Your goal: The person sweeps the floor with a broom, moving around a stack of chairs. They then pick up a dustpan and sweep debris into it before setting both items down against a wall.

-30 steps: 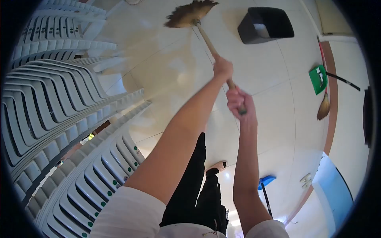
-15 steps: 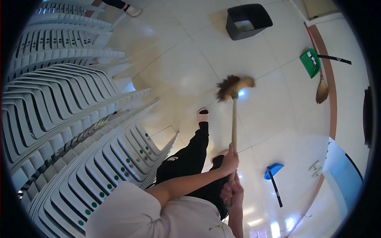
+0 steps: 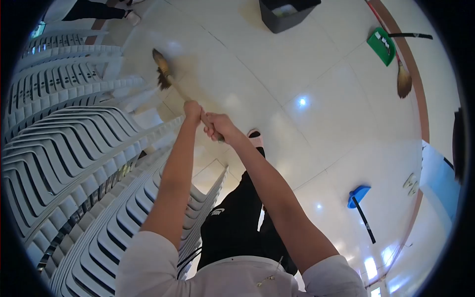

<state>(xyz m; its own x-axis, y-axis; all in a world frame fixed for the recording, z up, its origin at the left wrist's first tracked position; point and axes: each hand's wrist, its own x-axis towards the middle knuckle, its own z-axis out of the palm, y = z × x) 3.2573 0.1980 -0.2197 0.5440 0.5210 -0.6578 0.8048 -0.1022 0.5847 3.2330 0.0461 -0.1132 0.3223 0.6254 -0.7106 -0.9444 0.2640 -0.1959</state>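
A straw broom [image 3: 161, 63] reaches out to the left, its bristles down at the tiled floor [image 3: 277, 128] beside the stacked chairs. My left hand [image 3: 192, 112] is wrapped round the pale wooden handle, nearer to the bristles. Close behind it, my right hand [image 3: 220, 126] grips the handle near its end. Both arms stretch forward over my black-trousered legs, and one foot [image 3: 256, 138] in a pink slipper stands just beyond the right hand.
Stacks of grey-white plastic chairs [image 3: 74, 138] line the left. A dark bin [image 3: 289, 19] stands at the top, a green dustpan [image 3: 381, 47] and another broom [image 3: 403, 81] by the right wall, a blue dustpan [image 3: 358, 196] lower right. Another person's leg [image 3: 96, 11] shows top left.
Both hands have swung the broom from the middle of the floor to the left, toward the chairs. My arms are now stretched further forward, and more of the other person shows.
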